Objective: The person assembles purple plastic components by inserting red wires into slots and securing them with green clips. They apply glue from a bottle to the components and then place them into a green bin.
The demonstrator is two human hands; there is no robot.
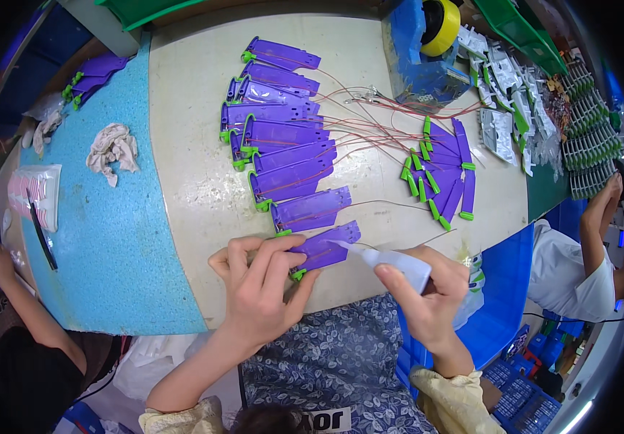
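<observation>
A flat purple plastic panel (330, 244) with a green end piece lies near the table's front edge. My left hand (265, 278) is closed on its left end, fingers on top and thumb below. In my right hand (431, 289) is a small whitish squeeze bottle (404, 266), tilted so that its thin nozzle meets or nearly meets the panel's face. Beyond, a column of similar purple panels (286, 136) runs up the table, thin red wires trailing rightward from them. To the right lies a fanned pile of narrower purple pieces (446, 170) with green ends.
A blue tape dispenser (427, 72) with yellow tape stands at the back. White and green parts (503, 94) are heaped at right, above a blue bin (503, 289). On the blue mat (120, 239) lie a crumpled cloth (113, 150) and a black pen (41, 230). Other people sit at both sides.
</observation>
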